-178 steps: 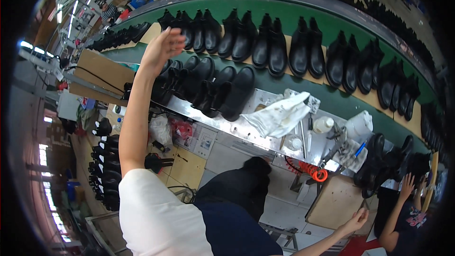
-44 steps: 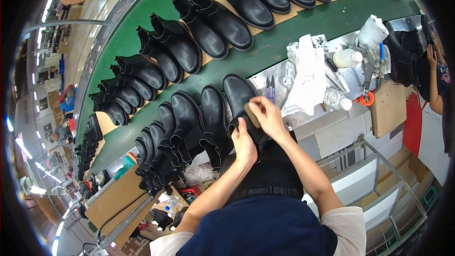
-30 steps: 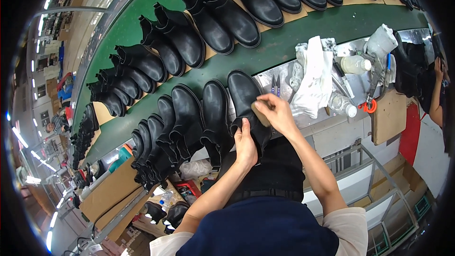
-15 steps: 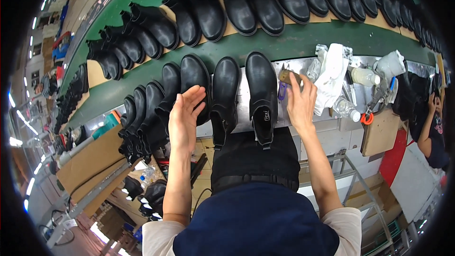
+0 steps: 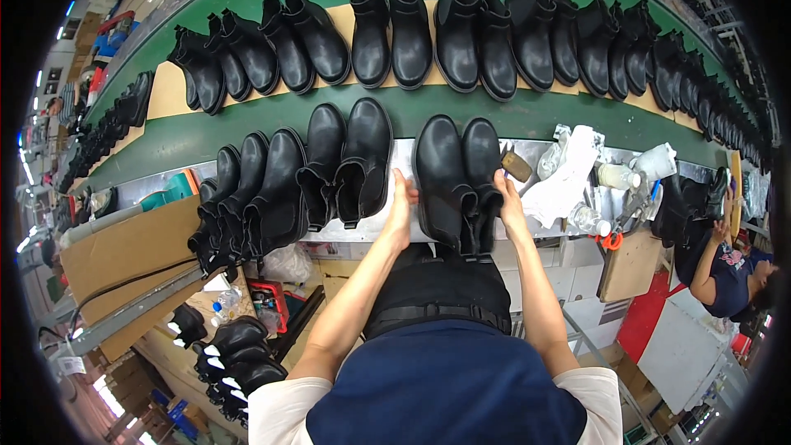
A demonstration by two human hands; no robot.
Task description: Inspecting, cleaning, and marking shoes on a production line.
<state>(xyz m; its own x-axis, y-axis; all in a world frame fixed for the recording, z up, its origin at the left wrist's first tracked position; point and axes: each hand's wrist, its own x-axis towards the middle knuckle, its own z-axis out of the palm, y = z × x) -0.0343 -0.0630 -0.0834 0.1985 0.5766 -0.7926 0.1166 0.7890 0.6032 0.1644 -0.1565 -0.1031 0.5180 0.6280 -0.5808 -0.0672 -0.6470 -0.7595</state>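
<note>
A pair of black ankle boots stands side by side on the metal bench before me, a left boot (image 5: 439, 173) and a right boot (image 5: 481, 156), toes pointing away. Flat against or very close to the outer side of the left boot is my left hand (image 5: 400, 204), fingers stretched upward. My right hand (image 5: 509, 199) lies along the outer side of the right boot, fingers extended. A brownish block (image 5: 517, 166) sits just beyond its fingertips. Left of my left hand, another boot (image 5: 365, 156) stands beside several more in a row.
Black boots (image 5: 412, 41) line cardboard on the green belt (image 5: 280, 111) behind the bench. White cloth (image 5: 568, 177), clear bottles (image 5: 589, 218) and orange-handled scissors (image 5: 611, 241) lie at right. Cardboard (image 5: 124, 255) stands at left. Another person (image 5: 725, 276) works at far right.
The two boots before me, apart earlier, now stand close together. My left hand has moved right to their left side; my right hand has come in to their right side. The view has shifted.
</note>
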